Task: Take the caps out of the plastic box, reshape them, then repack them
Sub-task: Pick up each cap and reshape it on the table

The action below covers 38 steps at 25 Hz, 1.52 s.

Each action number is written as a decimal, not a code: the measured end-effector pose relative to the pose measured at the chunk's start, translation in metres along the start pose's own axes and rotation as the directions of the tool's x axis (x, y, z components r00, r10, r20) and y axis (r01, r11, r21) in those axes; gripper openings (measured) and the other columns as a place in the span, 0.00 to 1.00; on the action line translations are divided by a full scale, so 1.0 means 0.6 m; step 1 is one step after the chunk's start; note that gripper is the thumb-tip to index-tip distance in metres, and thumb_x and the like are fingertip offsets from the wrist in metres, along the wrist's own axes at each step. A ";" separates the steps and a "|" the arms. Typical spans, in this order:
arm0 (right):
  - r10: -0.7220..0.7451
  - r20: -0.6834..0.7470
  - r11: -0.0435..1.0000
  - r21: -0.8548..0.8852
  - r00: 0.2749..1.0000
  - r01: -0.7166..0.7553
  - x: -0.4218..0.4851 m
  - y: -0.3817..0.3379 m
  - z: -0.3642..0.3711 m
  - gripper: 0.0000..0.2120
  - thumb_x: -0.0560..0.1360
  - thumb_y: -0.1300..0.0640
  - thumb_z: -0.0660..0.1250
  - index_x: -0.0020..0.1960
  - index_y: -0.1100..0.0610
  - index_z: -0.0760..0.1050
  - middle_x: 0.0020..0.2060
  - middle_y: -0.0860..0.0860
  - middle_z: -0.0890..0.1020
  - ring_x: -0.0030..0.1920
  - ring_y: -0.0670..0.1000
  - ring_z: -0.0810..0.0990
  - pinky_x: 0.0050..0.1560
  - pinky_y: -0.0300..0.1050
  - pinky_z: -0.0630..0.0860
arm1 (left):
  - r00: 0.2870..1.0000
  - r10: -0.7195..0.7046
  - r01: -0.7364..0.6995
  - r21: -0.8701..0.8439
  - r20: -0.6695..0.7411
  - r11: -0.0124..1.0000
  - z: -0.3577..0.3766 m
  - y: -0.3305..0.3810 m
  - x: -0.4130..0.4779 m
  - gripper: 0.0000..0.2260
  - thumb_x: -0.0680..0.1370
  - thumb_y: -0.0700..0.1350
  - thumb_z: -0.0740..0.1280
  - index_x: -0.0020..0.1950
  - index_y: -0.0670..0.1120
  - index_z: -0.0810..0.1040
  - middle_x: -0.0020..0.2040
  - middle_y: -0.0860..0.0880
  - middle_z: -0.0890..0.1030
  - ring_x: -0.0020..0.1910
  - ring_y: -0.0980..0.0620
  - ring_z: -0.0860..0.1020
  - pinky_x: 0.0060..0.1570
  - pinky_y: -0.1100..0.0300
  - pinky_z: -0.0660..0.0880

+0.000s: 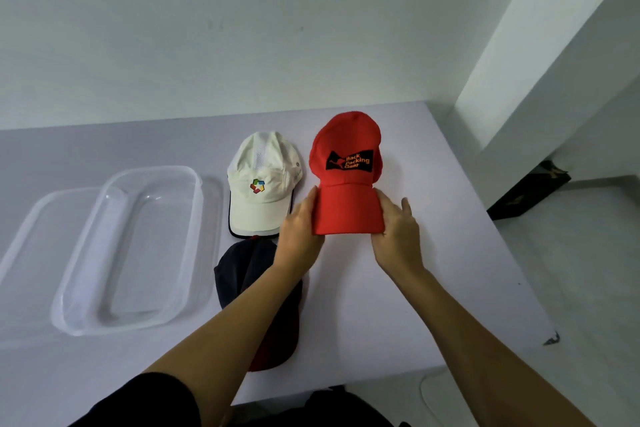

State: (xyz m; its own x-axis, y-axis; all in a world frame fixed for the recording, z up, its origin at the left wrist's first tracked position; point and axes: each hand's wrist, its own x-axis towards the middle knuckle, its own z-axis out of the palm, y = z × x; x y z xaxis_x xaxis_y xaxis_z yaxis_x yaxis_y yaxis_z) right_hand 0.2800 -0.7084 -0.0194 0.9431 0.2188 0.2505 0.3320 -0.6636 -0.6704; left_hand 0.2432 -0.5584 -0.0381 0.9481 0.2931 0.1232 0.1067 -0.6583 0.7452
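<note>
A red cap (pixel 346 163) with a black logo patch lies on the white table (pixel 433 253), its brim toward me. My left hand (pixel 301 229) grips the brim's left side and my right hand (pixel 394 229) grips its right side, bending the brim between them. A white cap (pixel 263 180) with a coloured logo rests just left of the red one. A dark navy cap (pixel 249 267) with a red brim lies nearer to me, partly under my left forearm. The clear plastic box (pixel 194 218) stands empty at the left.
The box's clear lid (pixel 38 218) lies flat left of the box. The table's right edge drops to the floor, where a dark box (pixel 530 191) sits by the wall. A white wall backs the table.
</note>
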 end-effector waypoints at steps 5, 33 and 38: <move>-0.006 -0.008 0.997 0.073 1.000 0.006 -0.018 -0.023 0.010 0.22 0.74 0.62 0.57 0.68 0.64 0.67 0.42 0.61 0.83 0.42 0.63 0.81 0.72 0.61 0.58 | 0.999 0.024 -0.025 -0.026 -0.040 0.999 -0.017 0.008 0.004 0.28 0.77 0.36 0.59 0.76 0.42 0.54 0.61 0.37 0.77 0.51 0.36 0.78 0.43 0.55 0.70; 0.000 0.187 0.962 -0.267 0.982 0.051 -0.041 -0.045 -0.013 0.33 0.78 0.57 0.62 0.75 0.61 0.49 0.74 0.59 0.60 0.71 0.60 0.64 0.67 0.54 0.66 | 0.972 0.233 -0.216 0.342 -0.010 0.915 -0.001 0.033 -0.067 0.30 0.71 0.30 0.69 0.71 0.33 0.63 0.67 0.31 0.70 0.65 0.29 0.68 0.55 0.33 0.72; 0.042 0.128 0.998 -0.050 0.991 -0.036 -0.046 -0.050 0.000 0.25 0.77 0.56 0.63 0.72 0.57 0.62 0.61 0.57 0.78 0.56 0.59 0.79 0.58 0.56 0.76 | 0.986 0.162 -0.148 0.216 -0.050 0.965 0.004 0.034 -0.077 0.26 0.76 0.33 0.63 0.73 0.34 0.60 0.70 0.31 0.65 0.69 0.30 0.64 0.53 0.34 0.75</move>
State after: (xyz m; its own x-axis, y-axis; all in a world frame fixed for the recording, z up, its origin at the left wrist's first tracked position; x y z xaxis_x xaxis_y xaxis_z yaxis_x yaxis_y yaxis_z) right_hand 0.2441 -0.6946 -0.0058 0.9510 0.2801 0.1309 0.2964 -0.7057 -0.6436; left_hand 0.2021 -0.5873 -0.0301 0.9367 0.2169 0.2748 0.0278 -0.8287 0.5591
